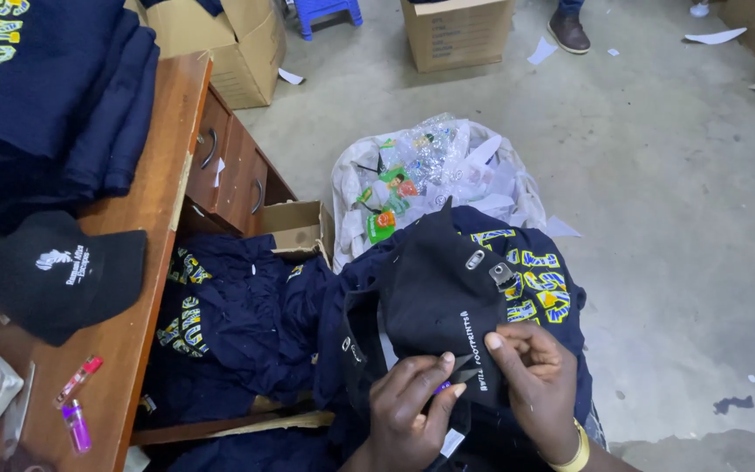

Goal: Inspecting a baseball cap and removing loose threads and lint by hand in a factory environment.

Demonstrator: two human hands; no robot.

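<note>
Room: grey concrete floor, dusty, with paper scraps scattered about; cardboard boxes stand at the far edge.
Bench: brown wood bench on the left, with two drawers that have curved metal pulls.
On the bench: a stack of folded navy shirts with yellow lettering, a second black cap, and two small lighters, one red, one purple.
Around: a heap of navy shirts lies between bench and lap; beyond it a white sack is filled with clear plastic wrappers and green and orange tags; a small open box sits beside it.
Other person: only a brown shoe shows at the top.
Cap: black cloth cap, soft and crumpled, back side up, with a metal strap buckle and white stitched text, resting on a navy shirt in the lap.
Left hand: pinched narrow on a small purple thing at the cap's edge.
Right hand: fingers curled, gripping the cap's edge; a yellow band circles the wrist.
</note>
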